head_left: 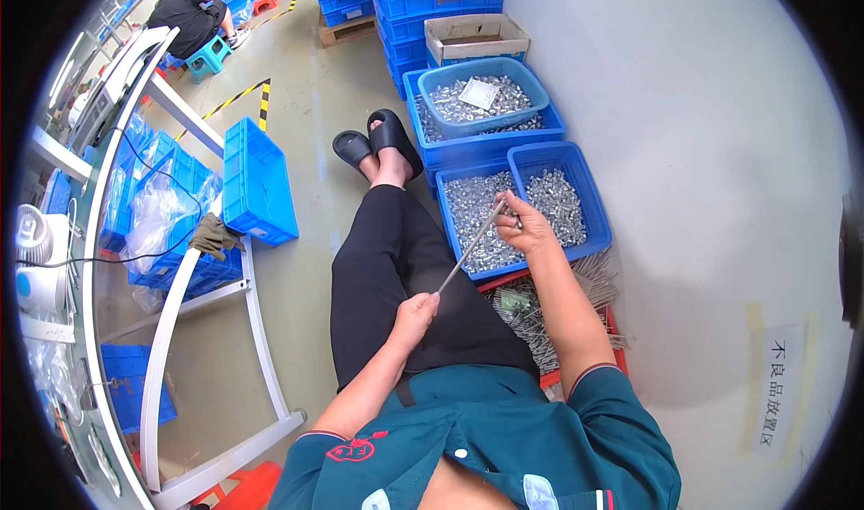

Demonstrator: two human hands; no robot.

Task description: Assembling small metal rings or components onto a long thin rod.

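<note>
My left hand (416,315) is closed around the lower end of a thin metal rod (472,245) above my lap. My right hand (526,224) pinches the rod's upper end over a blue two-compartment bin (598,213) full of small silver metal parts. Whether a small part sits in the right fingers I cannot tell. Beside my right arm a red tray (615,330) holds a pile of similar thin rods (540,325).
A blue basket (486,96) of metal parts rests on a blue crate by the white wall. More blue crates and a cardboard box (475,37) stand beyond. A blue crate (258,181) and a white-framed workbench (171,294) are on my left. A person (191,17) sits far off on a stool.
</note>
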